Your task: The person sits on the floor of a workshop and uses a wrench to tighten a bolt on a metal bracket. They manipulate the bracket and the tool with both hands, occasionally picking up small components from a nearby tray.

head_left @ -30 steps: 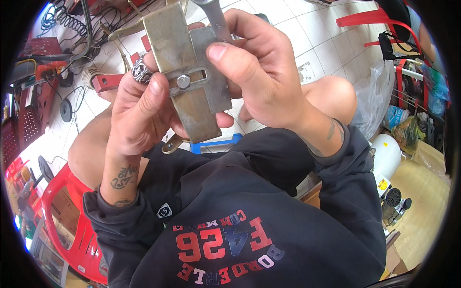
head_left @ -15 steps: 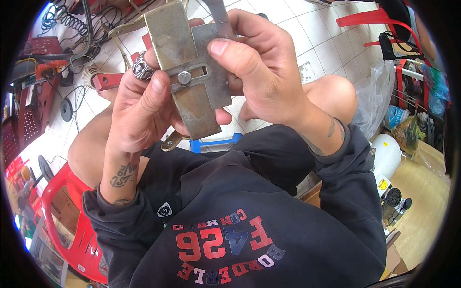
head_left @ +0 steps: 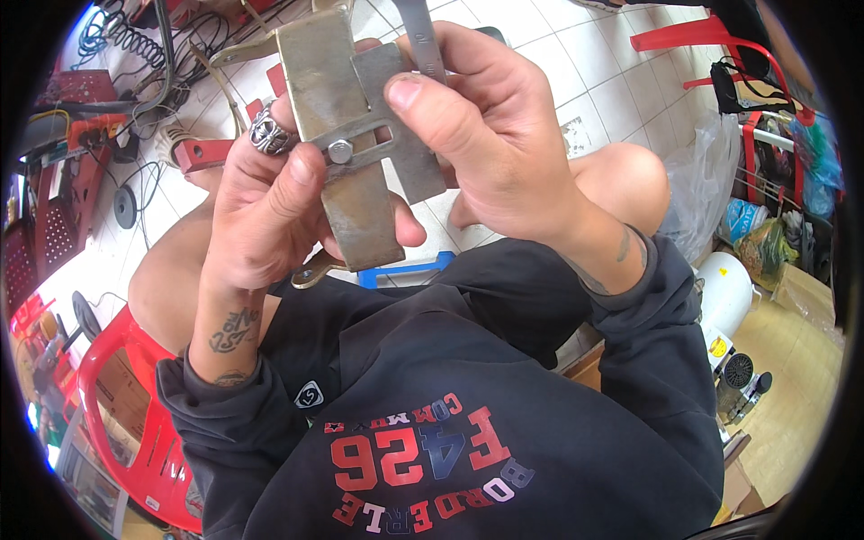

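Upper middle, my left hand [head_left: 261, 202], with a silver ring on it, grips a worn steel bracket [head_left: 322, 76] from the left. The thumb presses beside a hex bolt [head_left: 340, 151] that sits in the slot of a grey slotted metal plate [head_left: 409, 148]. My right hand [head_left: 490, 130] is closed on that plate, its thumb flat on the upper part. A flat steel bar [head_left: 418, 36], like a wrench handle, stands up between the right fingers; its upper end is out of view. A rounded metal tab [head_left: 315, 270] shows under the bracket.
A red plastic chair [head_left: 99, 360] stands at left. Black cables [head_left: 211, 36] and a red perforated metal rack [head_left: 58, 198] lie upper left. Below my hands shows a blue frame [head_left: 405, 273]. At right are a clear plastic bag [head_left: 697, 180] and a white cylinder [head_left: 724, 292].
The slotted plate has turned and slid slightly right against the bracket, the bolt now sitting at the slot's left. The bracket has tilted a little; the steel bar has shifted right.
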The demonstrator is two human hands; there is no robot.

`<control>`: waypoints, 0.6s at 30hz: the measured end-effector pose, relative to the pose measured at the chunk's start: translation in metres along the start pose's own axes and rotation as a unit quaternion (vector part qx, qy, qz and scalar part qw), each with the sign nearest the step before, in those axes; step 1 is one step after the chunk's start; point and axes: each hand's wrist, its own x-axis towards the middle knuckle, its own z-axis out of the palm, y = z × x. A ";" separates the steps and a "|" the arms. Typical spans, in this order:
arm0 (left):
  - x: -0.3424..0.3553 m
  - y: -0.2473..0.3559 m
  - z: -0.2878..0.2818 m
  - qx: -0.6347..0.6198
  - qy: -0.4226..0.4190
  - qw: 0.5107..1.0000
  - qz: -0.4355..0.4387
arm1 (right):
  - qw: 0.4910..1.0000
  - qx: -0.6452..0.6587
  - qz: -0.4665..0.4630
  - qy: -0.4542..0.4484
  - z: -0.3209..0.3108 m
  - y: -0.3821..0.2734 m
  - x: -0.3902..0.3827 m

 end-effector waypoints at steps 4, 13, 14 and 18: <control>0.003 0.003 0.006 -0.072 0.028 0.997 0.023 | 0.999 -0.032 0.035 -0.010 -0.003 -0.005 -0.002; 0.004 0.003 -0.002 -0.137 -0.024 0.990 0.019 | 0.999 0.050 -0.005 -0.004 0.002 0.005 0.003; 0.003 0.004 -0.004 -0.140 -0.025 0.990 0.013 | 0.999 0.049 0.008 -0.011 0.001 0.003 0.004; 0.001 0.007 -0.007 -0.116 -0.022 0.993 0.000 | 0.999 0.035 0.009 0.008 0.002 0.002 0.002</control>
